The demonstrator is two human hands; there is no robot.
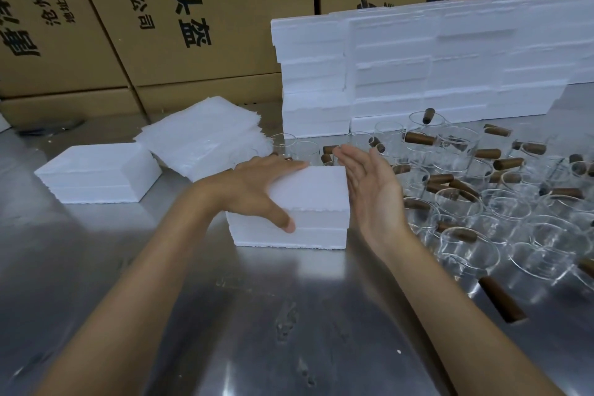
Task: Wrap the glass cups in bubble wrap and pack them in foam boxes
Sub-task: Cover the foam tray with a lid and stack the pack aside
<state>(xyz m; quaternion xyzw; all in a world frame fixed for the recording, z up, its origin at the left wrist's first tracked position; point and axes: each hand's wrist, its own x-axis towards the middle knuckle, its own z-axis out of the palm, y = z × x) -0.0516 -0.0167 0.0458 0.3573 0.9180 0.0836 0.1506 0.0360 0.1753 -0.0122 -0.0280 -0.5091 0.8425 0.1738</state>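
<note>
A closed white foam box (313, 202) sits on the steel table in front of me. My left hand (254, 190) grips its left side, fingers along the top back edge and thumb down the front face. Flat and open, my right hand (369, 183) stands beside the box's right side, palm facing it; whether it touches I cannot tell. Several clear glass cups with brown wooden handles (482, 202) crowd the table to the right. A stack of bubble wrap sheets (205, 138) lies behind my left hand.
Another closed foam box (99, 172) rests at the left. A wall of stacked foam boxes (418, 74) stands at the back right, brown cardboard cartons (160, 26) behind it. The steel table (289, 315) stretches toward me. One loose wooden handle (501, 299) lies near my right forearm.
</note>
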